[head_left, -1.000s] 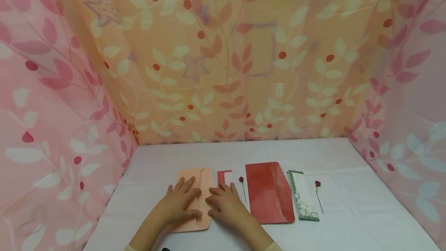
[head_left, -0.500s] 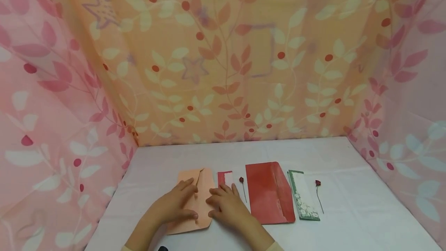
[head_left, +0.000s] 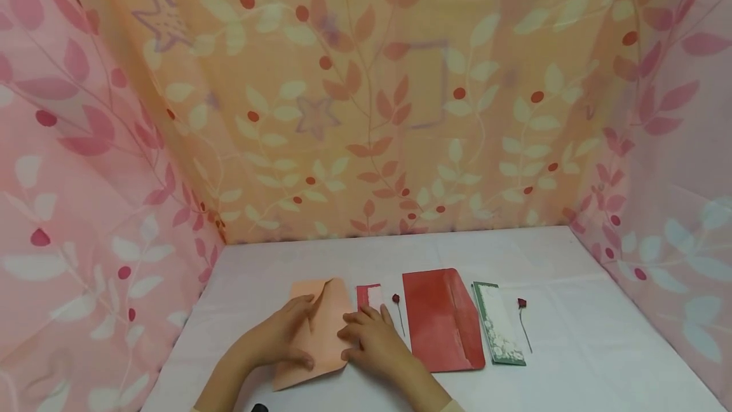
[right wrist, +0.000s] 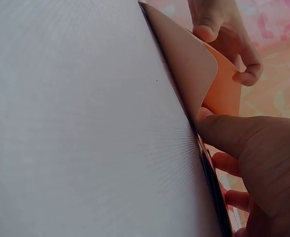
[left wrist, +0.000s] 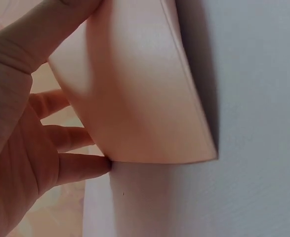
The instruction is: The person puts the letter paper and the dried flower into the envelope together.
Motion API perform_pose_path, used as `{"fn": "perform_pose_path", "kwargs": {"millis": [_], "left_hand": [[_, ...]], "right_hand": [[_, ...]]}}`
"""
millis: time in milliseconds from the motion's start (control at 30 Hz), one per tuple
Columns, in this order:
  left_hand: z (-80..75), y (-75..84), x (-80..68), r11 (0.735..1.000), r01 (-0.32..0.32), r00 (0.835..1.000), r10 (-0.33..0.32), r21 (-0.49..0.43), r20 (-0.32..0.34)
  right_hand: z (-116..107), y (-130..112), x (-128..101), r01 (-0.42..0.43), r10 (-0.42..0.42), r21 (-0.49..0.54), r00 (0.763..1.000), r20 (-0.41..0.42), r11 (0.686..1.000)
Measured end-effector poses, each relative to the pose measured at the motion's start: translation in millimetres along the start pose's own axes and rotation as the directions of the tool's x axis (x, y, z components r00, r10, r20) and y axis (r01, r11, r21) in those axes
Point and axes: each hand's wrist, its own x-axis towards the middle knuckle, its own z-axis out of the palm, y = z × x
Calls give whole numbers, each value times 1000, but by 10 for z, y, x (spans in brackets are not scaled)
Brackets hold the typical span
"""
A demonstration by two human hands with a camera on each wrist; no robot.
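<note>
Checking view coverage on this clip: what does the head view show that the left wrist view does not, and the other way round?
Only the head view shows the right hand resting on the peach envelope's right edge, plus the red envelope, the green-bordered card, the red-bordered card, two small rose stems and the leaf-print curtains. Only the left wrist view shows, close up, the envelope's edge bowed up off the table, with fingertips tucked under it. Both show the left hand gripping the peach envelope on the white table.
</note>
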Motion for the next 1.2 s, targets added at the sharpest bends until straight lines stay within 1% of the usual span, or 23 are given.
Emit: {"fn": "perform_pose_path", "kwargs": {"millis": [67, 200, 300, 533, 633, 833, 900, 1000, 1100, 1200], "left_hand": [[8, -9, -18, 1000, -1, 1000, 1, 7, -9], [19, -3, -33, 999, -26, 999, 27, 27, -29], [11, 20, -18, 999, -38, 999, 38, 21, -27], [13, 75, -6, 1000, -24, 1000, 24, 2, -11], [3, 96, -6, 1000, -11, 1000, 10, 12, 3], [-3, 122, 2, 999, -9, 1000, 10, 39, -23], [-3, 128, 5, 1000, -4, 1000, 5, 22, -22], [2, 122, -1, 1000, 9, 1000, -9, 27, -7], [8, 112, -9, 999, 19, 1000, -18, 32, -3], [11, 109, -18, 999, 22, 1000, -22, 32, -1]], "right_hand": [[1, -6, -14, 4, -4, 4, 1000, 2, 1000], [10, -10, -25, 12, -12, -2, 1000, -5, 1000], [23, 9, -20, 9, -9, -4, 1000, -1, 1000], [51, 25, -10, 10, -10, -8, 1000, -15, 1000], [54, 10, -4, 4, -4, -22, 1000, 3, 1000], [-21, -65, 6, 4, -4, -74, 1000, 11, 997], [-36, -83, 4, 6, -5, -69, 1000, 13, 998], [-35, -103, 0, 11, -10, -59, 1000, 18, 998], [-30, -111, 4, 24, -24, -53, 1000, -2, 998], [-59, -111, 15, 53, -56, -52, 996, -65, 997]]}}
